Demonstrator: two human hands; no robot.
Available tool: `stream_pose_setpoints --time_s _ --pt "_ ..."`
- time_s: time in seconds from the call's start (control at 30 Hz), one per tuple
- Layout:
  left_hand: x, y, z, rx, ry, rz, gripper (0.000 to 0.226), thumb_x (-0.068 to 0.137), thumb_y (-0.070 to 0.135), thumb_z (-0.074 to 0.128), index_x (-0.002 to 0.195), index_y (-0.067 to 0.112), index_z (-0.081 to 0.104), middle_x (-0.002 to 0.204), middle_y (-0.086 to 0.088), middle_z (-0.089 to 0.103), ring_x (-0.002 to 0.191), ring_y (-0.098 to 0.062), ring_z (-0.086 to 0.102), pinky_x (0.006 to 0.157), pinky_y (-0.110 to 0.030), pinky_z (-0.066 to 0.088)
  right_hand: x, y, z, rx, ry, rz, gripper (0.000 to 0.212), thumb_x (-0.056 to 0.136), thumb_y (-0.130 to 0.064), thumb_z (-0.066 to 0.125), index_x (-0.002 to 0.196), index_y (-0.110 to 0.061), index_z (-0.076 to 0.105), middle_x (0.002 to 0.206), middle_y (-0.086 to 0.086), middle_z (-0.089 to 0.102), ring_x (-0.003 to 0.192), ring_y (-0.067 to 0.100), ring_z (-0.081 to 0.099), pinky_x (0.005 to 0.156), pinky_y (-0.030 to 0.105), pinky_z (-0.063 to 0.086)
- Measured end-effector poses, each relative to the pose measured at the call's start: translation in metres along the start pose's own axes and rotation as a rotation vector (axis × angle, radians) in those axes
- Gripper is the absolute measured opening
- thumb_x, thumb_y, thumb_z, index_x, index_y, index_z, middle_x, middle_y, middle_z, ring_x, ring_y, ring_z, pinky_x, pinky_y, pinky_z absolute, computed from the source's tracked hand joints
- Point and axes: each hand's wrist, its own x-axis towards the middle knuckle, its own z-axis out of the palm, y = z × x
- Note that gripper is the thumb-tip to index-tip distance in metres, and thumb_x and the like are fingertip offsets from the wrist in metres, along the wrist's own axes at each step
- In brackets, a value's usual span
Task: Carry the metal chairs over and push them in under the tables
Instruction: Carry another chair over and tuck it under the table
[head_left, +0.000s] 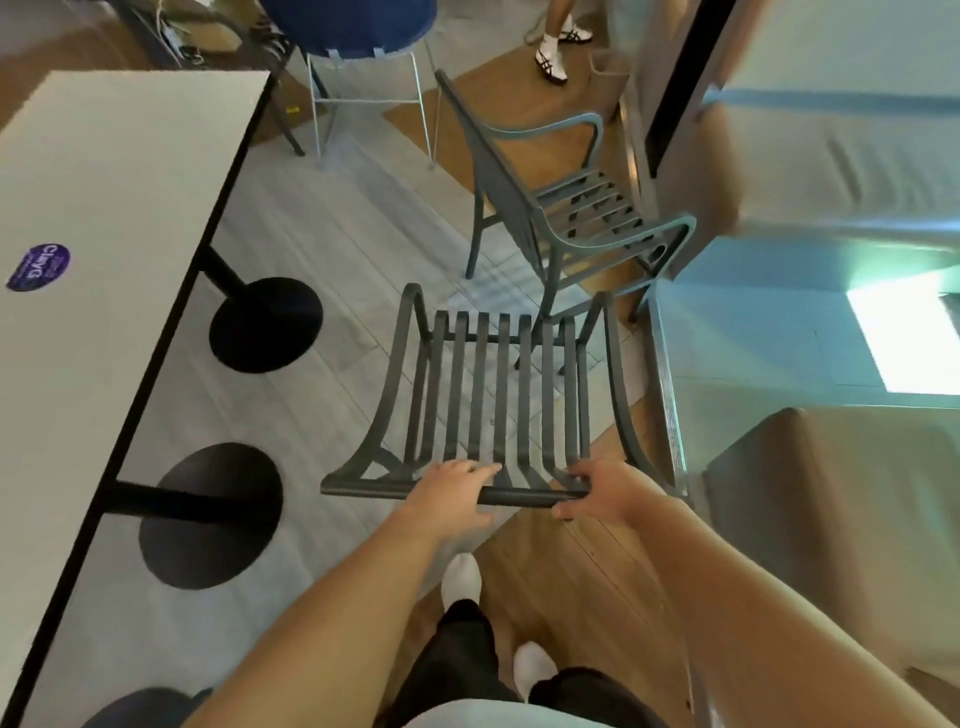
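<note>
Here, held chair: a dark metal chair (498, 395) with a slatted back and curved arms, seen from behind and above, right in front of the person.
Top rail: the round bar (457, 492) along the chair's back runs left to right under both hands.
Left hand: the left hand (449, 493) lies over the rail near its middle, fingers reaching forward past the bar onto the slat tops and thumb tucked below it, so the rail sits in a curled grip.
Right hand: the right hand (597, 491) clasps the rail's right end, fingers bent over the front of the bar and thumb under it; the bar passes through the palm.
Gap between hands: a short bare stretch of rail shows between the two hands.
Second chair: another metal chair (566, 208) stands just beyond, turned sideways, its legs close to the front of the held chair.
Table: a long white table (104, 218) with a black edge runs along the left, well apart from the held chair, on round black bases (265, 325).
Sticker: a purple round sticker (39, 267) sits on the tabletop.
Stool: a blue seat on pale metal legs (363, 78) stands at the far end.
Feet: the person's white shoes (462, 579) are on the wood floor below the hands.
</note>
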Motion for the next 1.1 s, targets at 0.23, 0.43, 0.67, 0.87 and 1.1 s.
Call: stream_pose_setpoints --time_s 0.23,0.43,0.67,0.87,1.1 --pt "0.027 -0.027 0.005 0.131 -0.105 -0.069 0.030 0.098 0.031 0.059 0.128 0.032 0.062 0.113 -0.001 0.069 0.103 -0.026 0.066 0.087 -0.041 0.055 0.026 -0.007 0.029 -0.162 0.029 0.052 0.033 0.093 -0.038 0.064 0.126 -0.031 0.061 0.120 -0.006 0.060 0.110 0.023 0.064 0.093 0.042 0.056" --pt "0.029 -0.023 0.014 0.174 0.009 -0.132 0.033 0.100 0.031 0.056 0.132 0.030 0.064 0.112 0.000 0.070 0.105 -0.025 0.064 0.090 -0.040 0.052 0.040 0.001 0.036 -0.218 0.014 0.019 0.021 0.091 -0.027 0.058 0.110 -0.025 0.068 0.107 -0.004 0.065 0.098 0.021 0.066 0.088 0.038 0.058" --pt "0.026 -0.013 0.018 0.150 0.070 -0.254 0.036 0.098 0.029 0.054 0.131 0.039 0.065 0.112 0.004 0.072 0.105 -0.021 0.066 0.089 -0.036 0.054 0.038 0.005 0.034 -0.263 0.038 -0.107 0.056 0.096 -0.027 0.052 0.150 -0.041 0.045 0.122 0.000 0.069 0.111 0.027 0.066 0.093 0.040 0.056" --pt "0.012 0.011 0.028 0.100 0.046 -0.353 0.049 0.098 0.035 0.051 0.144 0.050 0.052 0.124 0.007 0.070 0.114 -0.022 0.063 0.092 -0.036 0.052 0.028 0.016 0.025 -0.293 -0.026 -0.264 0.065 0.100 -0.024 0.045 0.155 -0.055 0.031 0.130 0.003 0.063 0.113 0.030 0.064 0.093 0.042 0.056" --pt "-0.026 0.046 0.076 -0.035 0.074 -0.510 0.050 0.100 0.031 0.053 0.147 0.047 0.052 0.124 0.004 0.071 0.114 -0.023 0.065 0.098 -0.038 0.052 0.013 0.033 0.033 -0.434 -0.110 -0.344 0.067 0.098 -0.022 0.047 0.151 -0.060 0.032 0.116 0.000 0.066 0.103 0.027 0.066 0.085 0.040 0.058"
